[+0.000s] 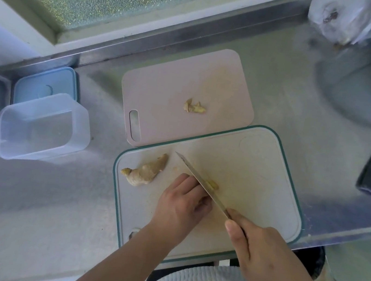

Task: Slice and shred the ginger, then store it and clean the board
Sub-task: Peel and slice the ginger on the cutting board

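My right hand (pixel 258 244) grips knife (pixel 199 181); left hand (pixel 182 200) curled, pinning small ginger piece (pixel 212 184) against blade. Big ginger root (pixel 145 170) just left, nearer left hand, long axis near-left to far-right.

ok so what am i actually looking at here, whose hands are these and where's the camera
One picture, from a camera worn on a person's head, looking down at a steel counter. No machine: just two bare hands. The right hand grips a knife, slicing a small ginger piece that the left hand steadies on the green-rimmed board. A bigger ginger root lies beside it. Behind sits a pink board with ginger scraps; to the left, an empty clear container and its blue lid.
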`<state>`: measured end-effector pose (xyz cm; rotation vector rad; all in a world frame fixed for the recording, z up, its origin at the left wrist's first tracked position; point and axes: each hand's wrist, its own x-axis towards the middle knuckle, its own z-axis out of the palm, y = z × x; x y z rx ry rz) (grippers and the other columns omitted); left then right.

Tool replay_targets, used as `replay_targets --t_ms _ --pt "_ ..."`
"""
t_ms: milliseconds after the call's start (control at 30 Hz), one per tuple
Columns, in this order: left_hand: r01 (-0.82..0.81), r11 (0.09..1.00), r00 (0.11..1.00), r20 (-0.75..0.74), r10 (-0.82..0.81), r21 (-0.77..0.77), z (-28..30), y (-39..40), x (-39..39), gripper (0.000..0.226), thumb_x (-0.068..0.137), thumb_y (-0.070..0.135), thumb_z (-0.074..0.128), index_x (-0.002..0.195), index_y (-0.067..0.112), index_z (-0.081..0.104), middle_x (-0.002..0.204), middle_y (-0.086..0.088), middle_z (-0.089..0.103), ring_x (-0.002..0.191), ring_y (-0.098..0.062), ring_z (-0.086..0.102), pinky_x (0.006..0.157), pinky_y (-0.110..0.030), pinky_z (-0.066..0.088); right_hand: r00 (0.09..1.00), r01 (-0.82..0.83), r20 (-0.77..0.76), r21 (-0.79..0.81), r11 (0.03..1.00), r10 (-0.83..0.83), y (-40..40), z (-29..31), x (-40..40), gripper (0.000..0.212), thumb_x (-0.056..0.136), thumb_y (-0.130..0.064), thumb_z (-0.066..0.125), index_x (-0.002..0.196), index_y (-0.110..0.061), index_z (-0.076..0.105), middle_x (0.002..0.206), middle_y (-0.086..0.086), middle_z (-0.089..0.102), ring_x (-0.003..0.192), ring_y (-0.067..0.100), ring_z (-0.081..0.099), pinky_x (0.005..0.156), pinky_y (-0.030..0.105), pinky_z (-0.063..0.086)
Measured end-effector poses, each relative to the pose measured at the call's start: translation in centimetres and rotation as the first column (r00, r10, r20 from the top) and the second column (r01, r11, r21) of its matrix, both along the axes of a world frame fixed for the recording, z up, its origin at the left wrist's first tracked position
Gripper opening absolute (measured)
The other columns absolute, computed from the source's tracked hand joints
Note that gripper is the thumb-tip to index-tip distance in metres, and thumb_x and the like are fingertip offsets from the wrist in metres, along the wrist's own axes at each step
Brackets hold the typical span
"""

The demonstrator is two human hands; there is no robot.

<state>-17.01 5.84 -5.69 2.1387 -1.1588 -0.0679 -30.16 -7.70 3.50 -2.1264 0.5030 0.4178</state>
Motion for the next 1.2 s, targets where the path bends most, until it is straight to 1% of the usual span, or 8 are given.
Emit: replay_targets --t_ms 100,167,267,400,500,800,1067,1200 --pt "-0.002 1.0 1.0 0.008 0.002 -0.002 -0.1 -0.1 0.0 0.012 0.077 0.001 0.078 0.074 0.007 0.069 0.074 -0.001 0.062 0.069 -0.018 0.055 0.062 -0.027 0.048 0.999 0.032 0.011 0.01 0.999 -0.032 0.0 -1.1 0.9 0.062 0.089 -0.062 0.011 0.12 -0.032 0.057 0.057 -0.001 0.06 0.054 0.012 0.056 0.056 0.028 0.047" --pt "-0.02 1.0 1.0 0.01 0.02 -0.004 -0.2 -0.2 -0.1 0.014 0.079 0.003 0.078 0.071 0.007 0.068 0.073 -0.002 0.062 0.068 -0.019 0.055 0.06 -0.029 0.048 0.997 0.054 0.055 0.005 0.999 -0.054 -0.2 -2.0 1.6 0.053 0.089 -0.062 0.011 0.098 -0.039 0.059 0.048 -0.002 0.051 0.05 0.012 0.052 0.048 0.023 0.039" --pt "-0.024 1.0 1.0 0.012 0.024 0.0 -0.3 0.0 -0.2 0.01 0.081 0.005 0.076 0.073 0.006 0.07 0.08 -0.003 0.066 0.071 -0.021 0.058 0.063 -0.03 0.05 0.996 0.063 0.072 -0.036 0.997 -0.061 -0.4 -2.1 2.1 0.035 0.09 -0.062 0.013 0.073 -0.049 0.041 0.044 -0.003 0.045 0.047 0.013 0.051 0.045 0.019 0.032" --pt "-0.014 1.0 1.0 0.003 0.014 -0.001 0.0 0.4 -0.3 0.004 0.082 0.005 0.075 0.079 0.006 0.073 0.088 -0.004 0.069 0.076 -0.02 0.06 0.07 -0.026 0.051 0.996 0.072 0.059 -0.021 0.997 -0.071 -0.5 -0.8 1.4 0.052 0.091 -0.059 0.016 0.106 -0.038 0.061 0.048 -0.011 0.051 0.046 0.011 0.05 0.044 0.019 0.034" --pt "-0.009 1.0 1.0 0.01 0.009 0.008 0.2 0.3 -0.2 0.005 0.079 0.003 0.073 0.076 0.007 0.071 0.082 -0.002 0.067 0.073 -0.018 0.058 0.068 -0.024 0.05 0.997 0.054 0.06 -0.009 0.999 -0.053 -0.1 -0.3 0.8 0.058 0.091 -0.059 0.018 0.12 -0.032 0.06 0.056 -0.017 0.056 0.051 0.012 0.052 0.048 0.021 0.037" --pt "-0.021 1.0 1.0 0.024 0.02 0.006 0.2 0.1 -0.1 0.008 0.078 0.003 0.072 0.073 0.008 0.068 0.075 0.0 0.061 0.07 -0.016 0.053 0.064 -0.024 0.048 0.998 0.053 0.044 0.0 0.999 -0.053 0.0 -0.5 0.2 0.057 0.091 -0.061 0.016 0.126 -0.036 0.055 0.059 0.004 0.059 0.057 0.014 0.055 0.06 0.033 0.048" --pt "-0.006 1.0 1.0 0.027 0.007 -0.009 0.0 0.2 -0.1 0.01 0.081 0.002 0.072 0.072 0.007 0.07 0.075 -0.001 0.063 0.072 -0.018 0.055 0.064 -0.024 0.048 0.999 0.034 0.017 0.033 0.999 -0.035 -0.2 -1.2 0.8 0.06 0.091 -0.061 0.014 0.125 -0.035 0.056 0.056 0.001 0.058 0.054 0.014 0.056 0.056 0.027 0.047" --pt "-0.007 1.0 1.0 0.013 0.007 -0.003 -0.1 0.3 -0.2 0.009 0.081 0.004 0.074 0.074 0.007 0.07 0.079 -0.002 0.065 0.072 -0.018 0.056 0.065 -0.026 0.049 0.998 0.025 0.058 -0.064 0.998 -0.021 0.3 -2.4 2.5 0.062 0.089 -0.062 0.009 0.113 -0.033 0.058 0.049 -0.004 0.05 0.048 0.011 0.053 0.046 0.019 0.038"
